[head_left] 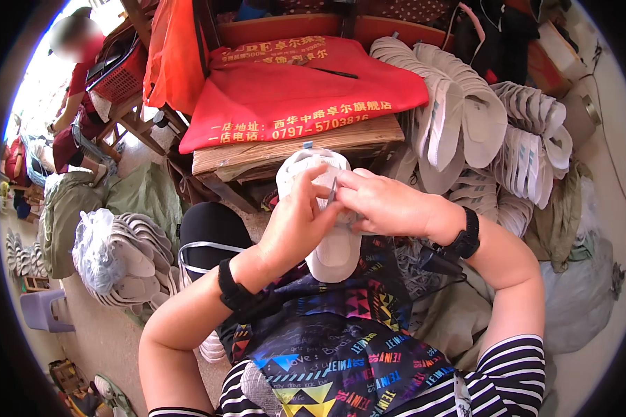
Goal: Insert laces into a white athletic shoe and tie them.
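Note:
A white shoe (332,258), possibly only its upper and insole, lies lengthwise between my lap and the table edge, with both hands over its middle. My left hand (292,215) is closed above it, thumb and forefinger bent toward each other; what they grip is hidden. From the other side my right hand (386,203) meets it, fingertips pinched together. A thin grey pointed piece (332,190), metal-looking, stands up between the fingertips and seems to be in the right hand's pinch. Its exact kind is too small to tell.
A red cloth bag (306,87) covers most of the wooden table (222,161). Stacked white shoe pieces (459,104) lean at its right. At the left sit a bundle of shoe pieces (135,257), a purple stool (45,311) and, farther back, another person (76,90).

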Action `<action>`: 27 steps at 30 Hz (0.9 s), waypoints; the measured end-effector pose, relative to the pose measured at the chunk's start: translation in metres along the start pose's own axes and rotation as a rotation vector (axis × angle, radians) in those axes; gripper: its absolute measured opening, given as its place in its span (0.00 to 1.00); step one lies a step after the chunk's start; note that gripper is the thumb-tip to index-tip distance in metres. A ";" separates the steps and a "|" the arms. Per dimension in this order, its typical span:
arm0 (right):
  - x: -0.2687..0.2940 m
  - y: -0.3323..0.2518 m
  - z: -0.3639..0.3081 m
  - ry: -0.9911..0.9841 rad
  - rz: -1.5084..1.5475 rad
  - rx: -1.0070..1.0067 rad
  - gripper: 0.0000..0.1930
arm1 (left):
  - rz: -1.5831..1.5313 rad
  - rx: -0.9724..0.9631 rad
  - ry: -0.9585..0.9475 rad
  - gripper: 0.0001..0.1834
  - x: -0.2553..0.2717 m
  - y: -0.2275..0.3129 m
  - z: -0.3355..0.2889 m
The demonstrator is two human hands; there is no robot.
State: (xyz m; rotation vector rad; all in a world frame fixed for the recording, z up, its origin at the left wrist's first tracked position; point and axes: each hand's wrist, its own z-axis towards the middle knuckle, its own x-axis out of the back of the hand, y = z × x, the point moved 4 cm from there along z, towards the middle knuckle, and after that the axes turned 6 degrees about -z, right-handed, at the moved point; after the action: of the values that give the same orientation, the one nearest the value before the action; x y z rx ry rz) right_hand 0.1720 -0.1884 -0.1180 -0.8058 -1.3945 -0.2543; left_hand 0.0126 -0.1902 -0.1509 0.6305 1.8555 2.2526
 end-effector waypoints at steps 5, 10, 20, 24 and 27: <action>-0.001 0.006 -0.006 0.085 0.049 0.073 0.23 | 0.230 -0.061 -0.175 0.40 -0.004 0.003 -0.001; -0.008 0.006 -0.008 0.071 0.028 0.161 0.23 | 0.560 -0.227 -0.286 0.42 -0.005 0.002 -0.002; -0.010 -0.003 -0.007 0.189 -0.104 0.068 0.18 | 0.730 -0.306 -0.361 0.41 -0.003 0.013 0.001; -0.015 0.000 -0.006 0.208 -0.027 -0.012 0.16 | 0.634 -0.160 -0.353 0.40 -0.001 0.005 0.007; -0.017 0.000 -0.005 0.212 0.045 -0.061 0.14 | 0.522 -0.013 -0.343 0.40 -0.001 0.000 0.020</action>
State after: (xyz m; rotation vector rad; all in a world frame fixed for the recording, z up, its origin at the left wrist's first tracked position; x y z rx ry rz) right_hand 0.1726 -0.1968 -0.1340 -0.8349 -1.1725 -0.3389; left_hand 0.0220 -0.1722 -0.1480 1.5393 1.6393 2.2308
